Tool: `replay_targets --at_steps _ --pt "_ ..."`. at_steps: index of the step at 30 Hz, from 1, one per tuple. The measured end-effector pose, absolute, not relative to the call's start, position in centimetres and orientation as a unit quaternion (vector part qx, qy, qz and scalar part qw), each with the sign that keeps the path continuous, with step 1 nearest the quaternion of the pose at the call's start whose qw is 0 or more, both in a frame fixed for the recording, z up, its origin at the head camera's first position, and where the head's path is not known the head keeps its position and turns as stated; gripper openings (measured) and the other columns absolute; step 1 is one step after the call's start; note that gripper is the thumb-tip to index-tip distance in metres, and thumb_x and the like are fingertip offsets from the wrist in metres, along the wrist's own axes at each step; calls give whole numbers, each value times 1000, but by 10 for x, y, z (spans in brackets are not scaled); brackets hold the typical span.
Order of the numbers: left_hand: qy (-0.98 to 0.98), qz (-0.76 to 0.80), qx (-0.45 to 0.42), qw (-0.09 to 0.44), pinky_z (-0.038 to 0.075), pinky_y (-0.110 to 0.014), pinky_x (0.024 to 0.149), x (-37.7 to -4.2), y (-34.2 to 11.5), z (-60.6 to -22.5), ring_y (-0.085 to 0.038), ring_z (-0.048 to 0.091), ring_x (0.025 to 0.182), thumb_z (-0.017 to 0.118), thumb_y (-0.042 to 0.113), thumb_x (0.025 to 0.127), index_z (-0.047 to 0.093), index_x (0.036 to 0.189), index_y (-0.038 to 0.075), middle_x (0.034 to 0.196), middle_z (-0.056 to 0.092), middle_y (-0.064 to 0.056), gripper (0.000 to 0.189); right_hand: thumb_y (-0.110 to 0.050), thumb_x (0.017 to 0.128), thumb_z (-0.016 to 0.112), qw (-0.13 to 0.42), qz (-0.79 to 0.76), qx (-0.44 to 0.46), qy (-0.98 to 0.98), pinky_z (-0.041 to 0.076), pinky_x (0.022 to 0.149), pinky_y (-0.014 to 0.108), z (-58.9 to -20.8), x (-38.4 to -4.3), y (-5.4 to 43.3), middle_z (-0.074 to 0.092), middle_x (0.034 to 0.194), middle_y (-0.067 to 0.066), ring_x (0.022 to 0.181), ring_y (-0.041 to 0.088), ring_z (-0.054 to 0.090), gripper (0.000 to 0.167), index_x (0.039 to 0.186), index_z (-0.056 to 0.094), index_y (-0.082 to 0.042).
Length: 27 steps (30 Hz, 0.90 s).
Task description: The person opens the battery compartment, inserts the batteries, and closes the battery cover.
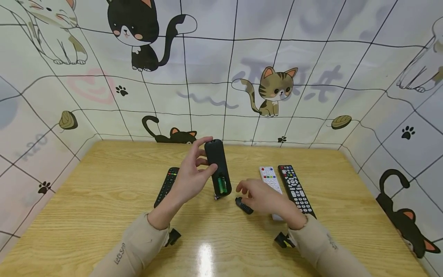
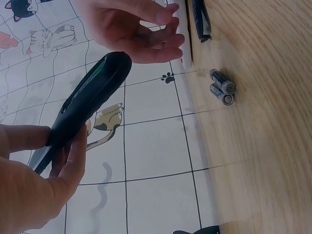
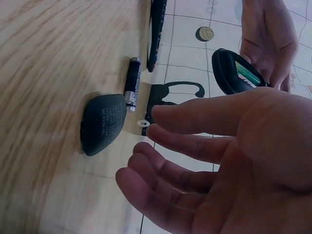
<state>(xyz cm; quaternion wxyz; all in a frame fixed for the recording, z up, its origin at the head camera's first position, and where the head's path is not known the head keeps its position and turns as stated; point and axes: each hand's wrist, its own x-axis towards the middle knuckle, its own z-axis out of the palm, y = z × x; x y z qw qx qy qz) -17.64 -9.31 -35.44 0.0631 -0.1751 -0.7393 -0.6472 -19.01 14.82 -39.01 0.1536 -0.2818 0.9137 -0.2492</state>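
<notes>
In the head view my left hand [image 1: 192, 173] grips a black remote control [image 1: 215, 157] by its sides, raised above the table. Its back faces me, and the battery compartment at the lower end is uncovered, showing green [image 1: 222, 185] inside. My right hand [image 1: 264, 196] hovers to the right of that end, fingers loosely bent and holding nothing, as the right wrist view shows. Under its fingertips lies a black battery cover [image 3: 103, 124] with printed text. Two dark batteries [image 2: 223, 87] lie side by side on the table, close to the cover.
Another black remote [image 1: 167, 186] lies to the left, partly behind my left wrist. On the right, a white remote [image 1: 271, 179] and a long black remote [image 1: 297, 188] lie side by side under my right arm. A cat-patterned sheet [image 1: 207, 96] borders the wooden table [image 1: 114, 184].
</notes>
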Motion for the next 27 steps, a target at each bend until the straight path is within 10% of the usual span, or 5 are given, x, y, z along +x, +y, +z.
replay_targets --at_steps 27 --pt "-750 -634 -176 64 60 -43 81 -178 -95 -357 -29 68 95 65 -10 96 43 152 26 119 61 -15 70 1 90 77 173 -203 -263 927 50 76 39 -399 -194 137 62 88 -1 80 16 55 17 103 71 -9"
